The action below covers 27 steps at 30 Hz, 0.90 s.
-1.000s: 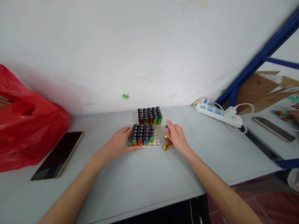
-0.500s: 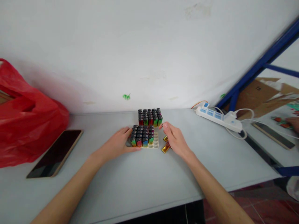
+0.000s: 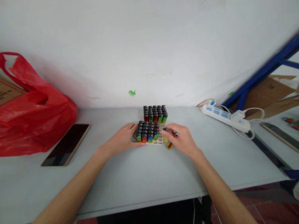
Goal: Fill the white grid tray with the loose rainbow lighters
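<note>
Left hand (image 3: 123, 140) steadies tray (image 3: 157, 142) edge; right hand (image 3: 181, 140) pinches lighter (image 3: 165, 129).

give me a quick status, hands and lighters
Left hand braces near tray. Right hand pinches a lighter at tray's right edge. Loose lighter lies beside it; full tray behind.
</note>
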### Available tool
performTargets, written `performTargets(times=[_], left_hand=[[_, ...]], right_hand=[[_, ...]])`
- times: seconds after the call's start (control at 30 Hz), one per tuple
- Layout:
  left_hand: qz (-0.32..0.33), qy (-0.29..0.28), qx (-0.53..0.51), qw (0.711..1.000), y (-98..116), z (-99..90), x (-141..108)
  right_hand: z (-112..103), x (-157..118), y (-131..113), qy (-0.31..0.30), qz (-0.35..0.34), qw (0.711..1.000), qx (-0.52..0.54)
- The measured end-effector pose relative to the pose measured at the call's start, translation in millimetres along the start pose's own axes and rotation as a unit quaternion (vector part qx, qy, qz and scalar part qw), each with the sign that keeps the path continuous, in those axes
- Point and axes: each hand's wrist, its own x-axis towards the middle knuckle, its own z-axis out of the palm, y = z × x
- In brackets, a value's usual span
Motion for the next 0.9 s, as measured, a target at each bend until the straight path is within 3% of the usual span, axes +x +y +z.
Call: performTargets(times=[0.13,0.37,0.5,0.6,0.7,0.8,0.9], left_hand=[[-0.007,0.002,0.012,1.0,3,-1.5,0],[0.005,0.005,0.009,1.0,2,0.1,0],[-0.001,0.0,-0.001,1.0,3,-1.0,-1],[-0.006,-0.005,0.002,1.0,2,-1.1,-1],[-0.01,0.002,0.0,1.0,0,0.2,0],[-0.009,0.012,-0.004,1.0,-2,1.2,0],[-0.007,0.015,-0.004,1.0,-2,1.3,0]], right_hand=[[5,-3,0,-0.015,0.046,0.999,0.014],[20,-2,1,-0.089,-0.023,0.992,-0.088],[25,0,-4,-0.115,0.004,0.982,-0.147],[15,1,1,-0.133,0.052,0.981,-0.13],[-9,1,17,-0.095,0.107,0.976,-0.162],[-30,1,38,-0.05,0.176,0.957,-0.227],[-34,-1,49,-0.057,0.246,0.931,-0.262]])
